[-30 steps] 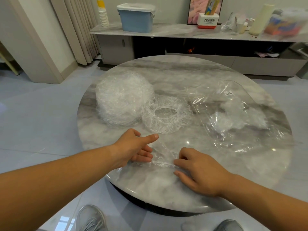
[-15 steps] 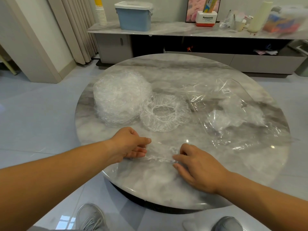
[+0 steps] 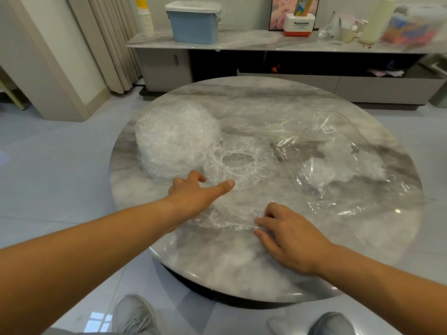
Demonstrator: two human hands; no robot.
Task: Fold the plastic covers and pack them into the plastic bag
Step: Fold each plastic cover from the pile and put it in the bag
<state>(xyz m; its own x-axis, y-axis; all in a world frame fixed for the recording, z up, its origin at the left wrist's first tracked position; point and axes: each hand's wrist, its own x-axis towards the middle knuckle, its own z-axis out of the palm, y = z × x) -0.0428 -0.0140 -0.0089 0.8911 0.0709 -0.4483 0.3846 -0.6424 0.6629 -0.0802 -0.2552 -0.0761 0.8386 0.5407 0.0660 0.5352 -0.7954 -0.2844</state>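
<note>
Below the near rim of the table (image 3: 217,262), two grey shoes (image 3: 135,315) on pale floor tiles. Just inside that rim, a flattened cover (image 3: 229,217), clear and crinkled, drawn sideways into a narrow band.

Seems to pinch the band's right end between thumb and bent forefinger of the right hand (image 3: 287,238), remaining fingers curled, tips down on the plastic. Holds the left hand (image 3: 196,194) over the band's left end: thumb stretched straight toward the table's middle, forefinger lifted and bent, other fingers hidden behind the knuckles, nothing gripped in view.

At the table's middle, just past that thumb, an open cover (image 3: 239,163), round, elastic ring uppermost. Touching it, toward the table's left side, a thick stack of covers (image 3: 176,139), white and frothy.

Across the table's right half, a plastic bag (image 3: 321,194), clear, lying flat, with a white label (image 3: 329,130) near its far edge and a few packed covers (image 3: 338,163) bunched inside.

Beyond the table's far rim, a low sideboard (image 3: 266,42) with a blue box (image 3: 193,22), a column of paper cups (image 3: 146,20) and a red-and-white carton (image 3: 300,24).
</note>
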